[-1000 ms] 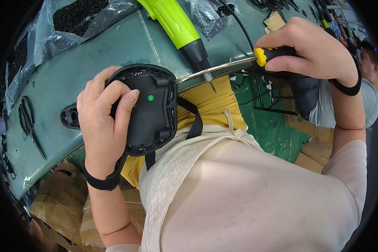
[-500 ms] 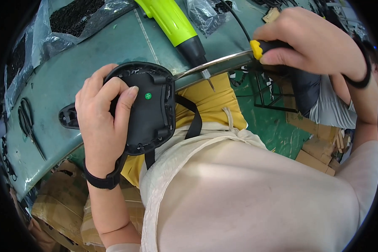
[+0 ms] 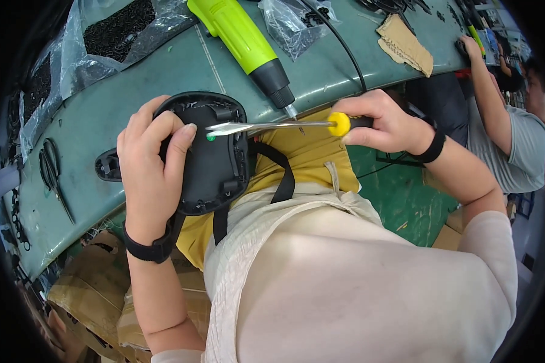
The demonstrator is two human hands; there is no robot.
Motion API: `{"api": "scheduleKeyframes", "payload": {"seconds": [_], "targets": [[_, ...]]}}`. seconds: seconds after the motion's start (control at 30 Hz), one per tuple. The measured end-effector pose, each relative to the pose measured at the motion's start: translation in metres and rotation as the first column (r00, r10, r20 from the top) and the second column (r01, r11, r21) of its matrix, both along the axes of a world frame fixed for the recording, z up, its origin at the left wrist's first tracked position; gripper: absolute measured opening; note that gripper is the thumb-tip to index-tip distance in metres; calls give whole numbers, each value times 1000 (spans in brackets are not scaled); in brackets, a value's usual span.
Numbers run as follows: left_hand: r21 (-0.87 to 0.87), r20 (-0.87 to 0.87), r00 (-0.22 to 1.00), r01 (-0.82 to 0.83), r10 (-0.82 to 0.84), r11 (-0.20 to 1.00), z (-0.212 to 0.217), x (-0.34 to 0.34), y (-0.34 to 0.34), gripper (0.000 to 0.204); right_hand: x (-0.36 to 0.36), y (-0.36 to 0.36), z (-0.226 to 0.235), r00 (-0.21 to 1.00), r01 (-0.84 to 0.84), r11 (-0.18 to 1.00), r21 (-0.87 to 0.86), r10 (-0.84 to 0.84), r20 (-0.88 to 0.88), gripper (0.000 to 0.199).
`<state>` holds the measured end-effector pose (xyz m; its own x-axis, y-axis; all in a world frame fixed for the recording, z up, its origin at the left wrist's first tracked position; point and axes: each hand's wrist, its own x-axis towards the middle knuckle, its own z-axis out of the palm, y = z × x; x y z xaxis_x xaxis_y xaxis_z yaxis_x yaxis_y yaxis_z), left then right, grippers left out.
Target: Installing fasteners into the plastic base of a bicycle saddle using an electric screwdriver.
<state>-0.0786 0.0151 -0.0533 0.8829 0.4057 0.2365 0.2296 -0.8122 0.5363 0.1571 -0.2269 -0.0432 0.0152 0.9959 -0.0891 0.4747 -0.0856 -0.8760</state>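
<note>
My left hand [image 3: 148, 154] grips a rounded black plastic-rimmed panel [image 3: 209, 172] by its left side, thumb on top, fingers curled over the upper edge. The panel has raised clips around its rim and a small round green sticker, partly covered by the tool. In my right hand [image 3: 384, 124] is a fork-tipped pry tool [image 3: 272, 126], held by its yellow and black handle. Its shiny shaft reaches left, with the forked tip over the panel's upper middle. Whether the tip touches the panel I cannot tell. A small black piece with an opening [image 3: 108, 166] shows beside my left hand; its connection is hidden.
A lime-green power screwdriver [image 3: 239, 36] lies on the green table [image 3: 163, 69], bit toward me. Black scissors [image 3: 52, 172] lie at left. Plastic bags [image 3: 124, 36] of small black parts, a cable and torn cardboard [image 3: 406, 45] lie beyond. A co-worker [image 3: 515, 139] sits at right.
My right hand has moved down and left, carrying the pry tool from the panel's upper right edge to over its face. My left hand still holds the panel. The view has shifted slightly.
</note>
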Motion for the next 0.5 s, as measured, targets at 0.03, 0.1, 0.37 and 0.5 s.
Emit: {"api": "scheduleKeyframes", "payload": {"seconds": [0.03, 0.1, 0.37, 0.5], "targets": [[-18, 2, 1000, -1, 2, 1000, 0, 1, -1, 17, -5, 8, 1, 999, 48, 998, 43, -47, -11, 26], [-35, -12, 1000, 12, -12, 999, -2, 0, 4, 17, -7, 18, 8, 983, 173, 982, -76, -177, -51, 24], [-81, -17, 1000, 6, -7, 997, -1, -2, 4, 17, -2, -12, 30, 823, 168, 985, -30, -124, 555, 29], [-79, -30, 1000, 6, -9, 997, -2, -2, 5, 16, -13, -16, 35, 787, 185, 976, -117, -76, 612, 31]]}}
